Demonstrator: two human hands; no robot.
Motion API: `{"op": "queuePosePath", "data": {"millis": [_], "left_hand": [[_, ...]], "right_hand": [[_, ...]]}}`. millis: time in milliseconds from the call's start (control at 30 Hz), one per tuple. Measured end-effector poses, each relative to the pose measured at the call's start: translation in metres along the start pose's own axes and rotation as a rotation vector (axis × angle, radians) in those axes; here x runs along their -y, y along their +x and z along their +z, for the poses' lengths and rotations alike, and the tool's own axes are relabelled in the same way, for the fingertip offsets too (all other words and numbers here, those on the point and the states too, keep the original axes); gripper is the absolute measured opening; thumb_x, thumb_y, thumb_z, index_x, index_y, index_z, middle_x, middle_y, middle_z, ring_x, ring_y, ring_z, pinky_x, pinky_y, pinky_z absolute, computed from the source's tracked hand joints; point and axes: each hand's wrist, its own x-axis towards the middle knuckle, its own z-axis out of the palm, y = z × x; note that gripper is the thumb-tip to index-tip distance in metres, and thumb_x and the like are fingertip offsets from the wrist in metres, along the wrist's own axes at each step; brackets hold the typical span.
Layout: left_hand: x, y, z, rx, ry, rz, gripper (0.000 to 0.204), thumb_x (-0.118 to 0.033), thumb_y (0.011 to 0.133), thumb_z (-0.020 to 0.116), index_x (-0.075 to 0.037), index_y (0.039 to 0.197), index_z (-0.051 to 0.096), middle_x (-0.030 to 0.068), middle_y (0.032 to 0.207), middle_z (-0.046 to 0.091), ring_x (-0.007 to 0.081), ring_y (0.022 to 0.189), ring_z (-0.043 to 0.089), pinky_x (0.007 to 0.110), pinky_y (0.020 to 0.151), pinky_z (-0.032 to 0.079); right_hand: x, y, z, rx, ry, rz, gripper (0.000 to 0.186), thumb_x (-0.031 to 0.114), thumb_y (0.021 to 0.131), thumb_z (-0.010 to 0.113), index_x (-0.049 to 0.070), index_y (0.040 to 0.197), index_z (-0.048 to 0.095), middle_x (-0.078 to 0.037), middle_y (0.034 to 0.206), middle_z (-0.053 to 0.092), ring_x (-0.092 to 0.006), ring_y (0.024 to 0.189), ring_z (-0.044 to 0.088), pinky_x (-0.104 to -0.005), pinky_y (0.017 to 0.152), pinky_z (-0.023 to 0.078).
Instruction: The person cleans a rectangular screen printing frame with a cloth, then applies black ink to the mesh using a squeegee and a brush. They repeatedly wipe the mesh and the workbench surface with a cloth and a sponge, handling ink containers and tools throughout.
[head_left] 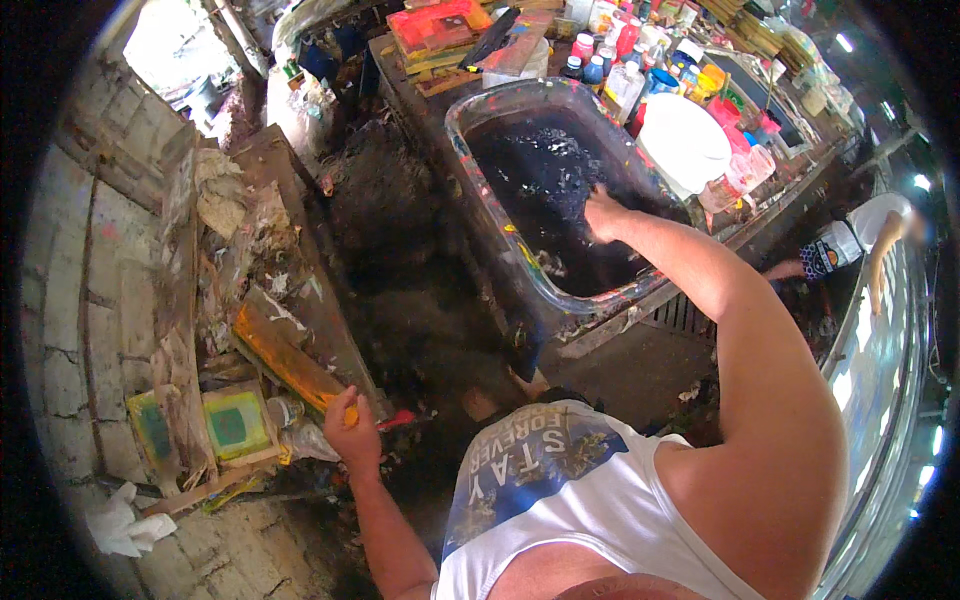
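My left hand (352, 428) is closed around the near end of an orange-stained wooden frame (290, 357), which is tilted and seen mostly edge-on beside a rough plank bench. My right hand (605, 214) reaches into a large black tub (522, 238) with a paint-spattered rim. Dark water (540, 165) fills the tub, rippled and splashing by the hand. My right fingertips are at or under the water, so whether they hold anything is hidden.
Paint bottles (592, 70), a white basin (684, 143) and a red-stained frame (440, 25) crowd the table behind the tub. A green-and-yellow screen frame (238, 425) leans at lower left near a block wall (125, 270). Another person (850, 240) is at far right.
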Motion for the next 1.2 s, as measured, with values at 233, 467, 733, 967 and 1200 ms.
{"op": "queuePosePath", "data": {"millis": [233, 467, 733, 967, 1200], "left_hand": [[-0.001, 0.004, 0.013, 0.014, -0.020, 0.056, 0.020, 0.001, 0.096, 0.078, 0.002, 0.116, 0.079, 0.0139, 0.115, 0.080, 0.0286, 0.105, 0.076, 0.041, 0.098, 0.059], [-0.008, -0.010, 0.006, -0.006, 0.039, -0.067, 0.021, 0.000, 0.097, 0.077, 0.003, 0.117, 0.079, 0.0144, 0.114, 0.080, 0.0271, 0.105, 0.076, 0.041, 0.097, 0.059], [-0.003, -0.024, -0.009, -0.028, 0.080, -0.084, 0.022, -0.002, 0.097, 0.077, 0.002, 0.119, 0.079, 0.0147, 0.115, 0.079, 0.0279, 0.107, 0.075, 0.041, 0.098, 0.058], [-0.007, -0.029, -0.001, -0.046, 0.051, -0.140, 0.022, -0.004, 0.097, 0.077, 0.002, 0.119, 0.079, 0.0153, 0.115, 0.079, 0.0295, 0.107, 0.075, 0.041, 0.099, 0.058], [-0.005, -0.035, 0.004, -0.031, 0.004, -0.170, 0.022, -0.003, 0.097, 0.077, 0.003, 0.118, 0.079, 0.0164, 0.115, 0.079, 0.0302, 0.107, 0.076, 0.041, 0.098, 0.058]], "right_hand": [[-0.016, -0.006, -0.019, 0.276, 0.374, 0.203, 0.037, 0.011, 0.094, 0.060, 0.001, 0.125, 0.079, -0.028, 0.131, 0.075, -0.0478, 0.123, 0.071, -0.0513, 0.114, 0.055], [-0.025, 0.014, 0.029, -0.181, 0.434, 0.075, 0.020, 0.000, 0.096, 0.060, 0.000, 0.112, 0.072, -0.030, 0.127, 0.072, -0.0477, 0.117, 0.072, -0.0558, 0.099, 0.060], [-0.010, 0.018, 0.002, -0.232, 0.610, 0.186, 0.012, 0.003, 0.097, 0.061, -0.001, 0.106, 0.068, -0.030, 0.103, 0.076, -0.0514, 0.104, 0.075, -0.0618, 0.090, 0.057], [0.000, 0.002, -0.043, -0.254, 0.555, 0.397, 0.027, 0.023, 0.098, 0.068, 0.003, 0.116, 0.073, -0.027, 0.110, 0.079, -0.0472, 0.111, 0.076, -0.0585, 0.095, 0.061], [-0.012, 0.021, -0.037, -0.357, 0.488, 0.326, 0.033, 0.030, 0.105, 0.062, 0.005, 0.122, 0.076, -0.019, 0.138, 0.073, -0.0465, 0.131, 0.068, -0.0572, 0.111, 0.053]]}}
